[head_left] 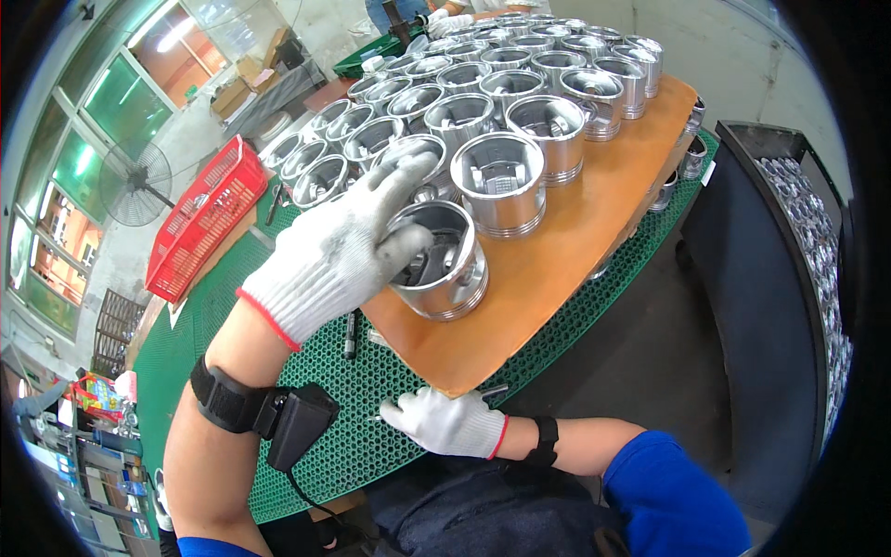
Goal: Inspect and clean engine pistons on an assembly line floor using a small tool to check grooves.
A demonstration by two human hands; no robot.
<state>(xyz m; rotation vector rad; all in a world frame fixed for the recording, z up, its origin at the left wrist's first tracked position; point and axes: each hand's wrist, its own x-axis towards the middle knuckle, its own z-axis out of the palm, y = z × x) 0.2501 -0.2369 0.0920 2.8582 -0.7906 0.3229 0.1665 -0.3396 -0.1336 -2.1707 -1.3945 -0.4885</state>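
Both my hands wear white knit gloves with red cuffs. My left hand [339, 246] reaches over the front left of many silver engine pistons, its fingers apart. The thumb is over the mouth of the nearest piston [450, 299]; the index finger extends over the piston behind it. Whether it touches either I cannot tell. The pistons stand mouth up on a brown board [520, 288]. Below the board's near corner, my right hand [445, 422] is closed around a thin metal rod-like tool [497, 391], whose ends show on both sides of the glove.
Green perforated matting [325, 473] covers the table under the board. A black marker [351, 334] lies left of the corner. Beyond stand a red basket [206, 218] and a fan [136, 183]. A dark bin of metal parts [761, 278] is at right. Another person's gloved hand [450, 23] shows at the back.
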